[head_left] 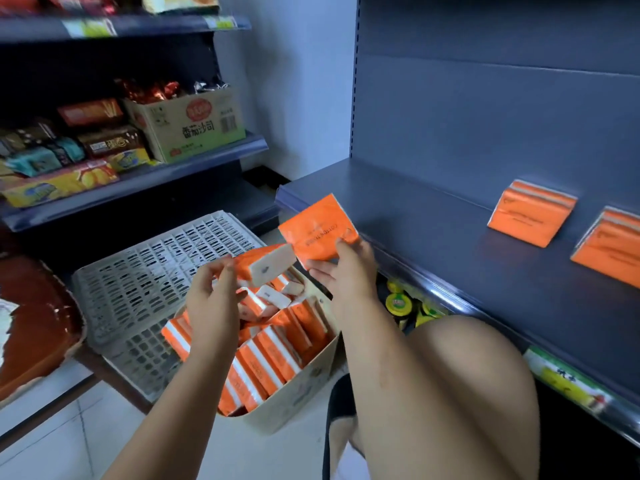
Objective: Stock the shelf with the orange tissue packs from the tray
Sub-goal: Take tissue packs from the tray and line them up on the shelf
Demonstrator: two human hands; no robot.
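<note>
Right hand (341, 271): clamped on one orange pack, thumb on its printed face near the lower corner, fingers behind it.
Right-hand pack (317, 230): sticks up and left from the grip, tilted, just at the front lip of the shelf (433, 244); flat orange face with dark lettering.
Left hand (214, 292): pinches a second pack by one end, thumb and fingertips closed on it.
Left-hand pack (268, 263): juts rightward from the fingers, above the tray, its white end turned to the camera; nearly touches the other held pack.
Tray (294, 400): beige tub on the floor below both hands.
Tray packs (273, 351): many, orange with white stripes, standing on edge and jumbled.
Shelved packs (531, 213): two lie flat on the shelf, well to the right of the grip.
Crate (145, 271): grey lattice, behind the tray.
</note>
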